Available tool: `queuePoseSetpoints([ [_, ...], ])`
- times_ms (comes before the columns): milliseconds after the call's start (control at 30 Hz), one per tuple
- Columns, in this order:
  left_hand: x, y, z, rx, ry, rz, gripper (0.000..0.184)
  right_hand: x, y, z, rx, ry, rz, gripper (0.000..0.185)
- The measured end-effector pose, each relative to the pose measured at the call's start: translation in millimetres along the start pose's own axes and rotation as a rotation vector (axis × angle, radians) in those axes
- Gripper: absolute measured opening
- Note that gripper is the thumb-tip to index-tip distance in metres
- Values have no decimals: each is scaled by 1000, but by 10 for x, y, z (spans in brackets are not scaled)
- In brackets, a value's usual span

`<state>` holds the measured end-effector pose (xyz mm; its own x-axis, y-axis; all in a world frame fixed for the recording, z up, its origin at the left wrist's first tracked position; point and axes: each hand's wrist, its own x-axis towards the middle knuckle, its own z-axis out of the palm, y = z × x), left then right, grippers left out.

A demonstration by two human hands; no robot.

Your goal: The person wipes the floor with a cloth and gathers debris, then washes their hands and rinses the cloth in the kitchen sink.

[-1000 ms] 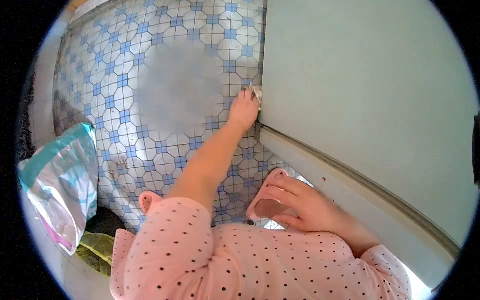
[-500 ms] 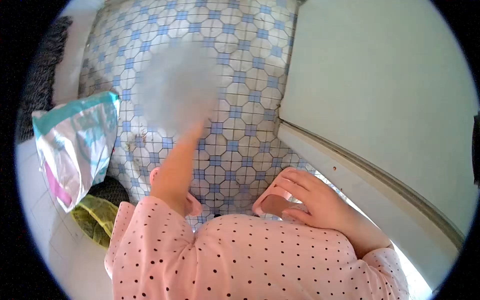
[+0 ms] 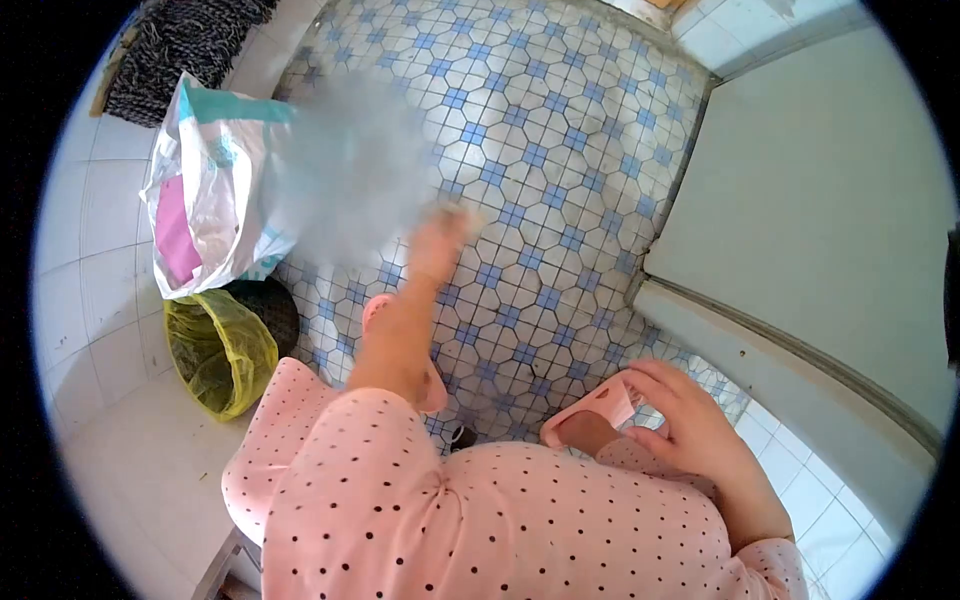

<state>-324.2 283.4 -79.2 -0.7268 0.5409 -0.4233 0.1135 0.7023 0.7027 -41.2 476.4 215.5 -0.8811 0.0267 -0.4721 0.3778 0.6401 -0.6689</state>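
My left hand [image 3: 440,245] reaches forward over the blue-and-white tiled floor [image 3: 550,210], smeared by motion. Something small and pale shows near its fingertips, too blurred to name. Beside it, a blurred grey patch [image 3: 355,165] hides part of the floor and the edge of a white plastic bag [image 3: 225,170] with a teal rim and pink panel. My right hand [image 3: 680,415] lies palm down by my right knee, fingers apart and holding nothing. Below it is a pink slipper [image 3: 575,410] on my foot; the other pink slipper [image 3: 435,390] is partly behind my left forearm.
A bin with a yellow liner [image 3: 220,350] stands at the left below the bag. Dark shaggy fabric [image 3: 185,55] is at the upper left by white wall tiles [image 3: 105,205]. A pale green door or panel [image 3: 820,200] and its raised sill [image 3: 780,350] bound the right.
The view has shifted, so the bag, bin and door sit differently in it. My left hand has come out from behind the grey blur. My right hand stays by my knee.
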Motion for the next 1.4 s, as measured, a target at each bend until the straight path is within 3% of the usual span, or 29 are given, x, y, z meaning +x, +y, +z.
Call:
queuePoseSetpoints([
  [67,210,-141,-453,327,43,-24,40,-26,-16,63,-25,-12,-9,57],
  [133,377,-222,-796,552,120,37,46,-21,-23,78,-108,-31,-56,57],
  [267,152,287,-1193,409,310,260,51,14,-195,63,-228,-3,-184,56],
  [300,126,357,-1250,223,480,234,47,50,-229,46,-225,12,-221,56],
  [400,-33,607,-1641,330,293,137,46,138,-306,15,-263,5,-287,57],
  [533,-561,1042,-2008,186,383,159,46,381,-351,38,-380,28,-287,56],
  [567,-730,1165,-2131,405,392,348,48,456,-397,30,-363,65,-297,55],
  [667,-1176,1579,-2485,429,298,408,51,660,-548,76,-325,219,-352,53],
  [800,-1688,1778,-2789,292,284,564,52,725,-900,111,-236,444,-405,48],
  [867,-1816,1763,-2789,-26,234,423,46,716,-1173,107,-127,468,-378,46],
  [933,-1831,1688,-2700,-636,57,393,44,737,-1441,20,5,444,-325,43],
  [1133,-1733,1680,-2771,-1032,-215,480,53,1115,-1835,-70,768,491,-237,37],
  [1267,-1809,1706,-2799,-1160,-216,558,53,1429,-2001,13,854,609,-104,38],
  [1400,-1913,1607,-2875,-1291,-179,602,48,1540,-2172,144,1122,488,47,45],
])
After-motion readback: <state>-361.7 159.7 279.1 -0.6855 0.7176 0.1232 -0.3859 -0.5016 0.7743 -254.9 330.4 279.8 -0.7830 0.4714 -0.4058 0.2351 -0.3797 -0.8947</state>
